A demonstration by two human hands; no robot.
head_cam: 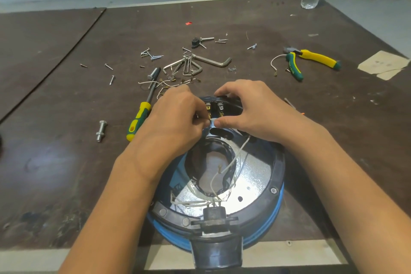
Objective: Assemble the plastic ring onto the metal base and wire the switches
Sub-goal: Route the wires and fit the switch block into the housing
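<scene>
- The black plastic ring (279,162) lies on the shiny, round metal base (251,176), near the front edge of the dark wooden table (66,118); its switch housing (222,104) points away from the person.
- Thin white wires (224,171) curl over the base.
- The left hand (178,115) pinches a wire end at the switch terminals.
- The right hand (251,109) grips the housing between thumb and fingers.
- A yellow-green screwdriver (140,118) lies to the left, pliers (311,60) far right.
</scene>
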